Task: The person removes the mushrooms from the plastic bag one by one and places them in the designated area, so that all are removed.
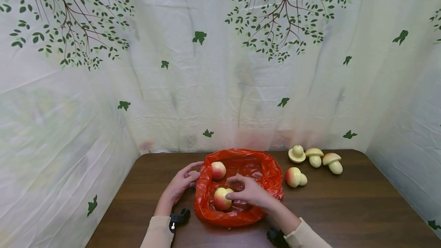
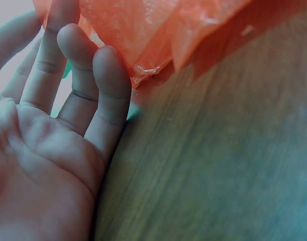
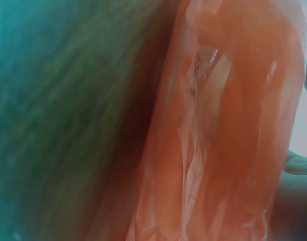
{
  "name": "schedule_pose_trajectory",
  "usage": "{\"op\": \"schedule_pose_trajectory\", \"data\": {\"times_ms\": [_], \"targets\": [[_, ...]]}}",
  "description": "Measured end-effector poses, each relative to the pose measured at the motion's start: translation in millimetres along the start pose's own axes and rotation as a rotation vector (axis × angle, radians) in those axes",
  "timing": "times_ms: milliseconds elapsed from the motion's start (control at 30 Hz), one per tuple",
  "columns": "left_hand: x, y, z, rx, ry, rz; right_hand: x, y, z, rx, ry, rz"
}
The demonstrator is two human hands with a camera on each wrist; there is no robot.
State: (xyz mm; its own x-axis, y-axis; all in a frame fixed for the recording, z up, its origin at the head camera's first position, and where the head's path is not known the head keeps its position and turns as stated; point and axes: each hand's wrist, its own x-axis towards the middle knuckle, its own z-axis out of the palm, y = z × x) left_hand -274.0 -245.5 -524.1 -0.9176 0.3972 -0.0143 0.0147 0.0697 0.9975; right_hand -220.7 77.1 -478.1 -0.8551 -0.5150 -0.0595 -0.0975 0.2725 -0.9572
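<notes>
In the head view an open red plastic bag (image 1: 229,221) stands on the table. Inside it, at the upper left, a mushroom-shaped piece (image 1: 218,170) shows its round red-and-yellow cap. My right hand (image 1: 249,191) reaches into the bag, thumb and curled index finger at the pale stem of another toy-like mushroom (image 1: 221,199) near the front left. My left hand (image 1: 179,182) touches the bag's left side with loosely bent fingers (image 2: 113,85); the thumb's contact is partly cut off. In the right wrist view the bag wall (image 3: 243,140) hides the right hand's fingers.
To the right of the bag lie several more mushrooms: one with a red cap (image 1: 293,177) nearest, others (image 1: 297,154), (image 1: 314,157), (image 1: 333,163) along the back. The dark wooden table (image 1: 344,209) ends at a pale leaf-printed curtain (image 1: 248,98).
</notes>
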Motion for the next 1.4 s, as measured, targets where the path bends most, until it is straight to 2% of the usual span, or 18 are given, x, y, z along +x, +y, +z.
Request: {"op": "schedule_pose_trajectory", "data": {"times_ms": [733, 1033, 1400], "targets": [[-0.6, 1.5, 1.5, -0.009, -0.008, 0.001, 8.6, 5.7, 8.3, -0.054, -0.016, 0.018], [-1.3, 1.2, 0.5, -0.003, -0.001, -0.006, 11.4, 10.2, 9.1, -0.024, -0.061, 0.037], [-1.7, 1.4, 0.4, 0.003, -0.001, -0.006, 9.5, 8.9, 10.5, -0.035, -0.060, 0.072]]}}
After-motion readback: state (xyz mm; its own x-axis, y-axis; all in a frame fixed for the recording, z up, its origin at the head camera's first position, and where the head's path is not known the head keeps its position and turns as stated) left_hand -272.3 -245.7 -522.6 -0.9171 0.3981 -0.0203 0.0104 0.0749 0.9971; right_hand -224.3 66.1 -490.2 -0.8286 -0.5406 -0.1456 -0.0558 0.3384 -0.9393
